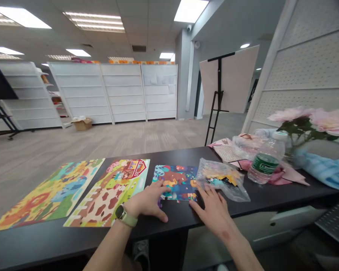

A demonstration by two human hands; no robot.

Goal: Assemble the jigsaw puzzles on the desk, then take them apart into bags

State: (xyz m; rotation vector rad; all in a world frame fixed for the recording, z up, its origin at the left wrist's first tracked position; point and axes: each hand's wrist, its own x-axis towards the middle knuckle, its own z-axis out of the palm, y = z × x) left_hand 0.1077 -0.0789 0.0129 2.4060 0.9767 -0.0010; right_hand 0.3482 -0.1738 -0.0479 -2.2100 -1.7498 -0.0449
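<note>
A dark blue picture puzzle (pixel 183 188) with orange and brown figures lies on the black table between my hands. My left hand (pixel 149 201), with a watch on its wrist, rests at the puzzle's left edge, fingers spread and thumb apart. Against the right edge lies my right hand (pixel 211 205), its fingers spread near a clear plastic bag (pixel 237 190) that holds orange, black and blue pieces. Left of my left hand is a farm picture (pixel 101 203) with a cow pattern and a red barn. Farther left lies a yellow animal picture (pixel 45 199).
On the right of the black table (pixel 14 244) stand a bottle with a green label (pixel 264 163) and pink flowers (pixel 330 120), among pink cloths and a blue cloth (pixel 324 169). An easel (pixel 219 94) stands behind, with white shelving (pixel 124 94) across the room.
</note>
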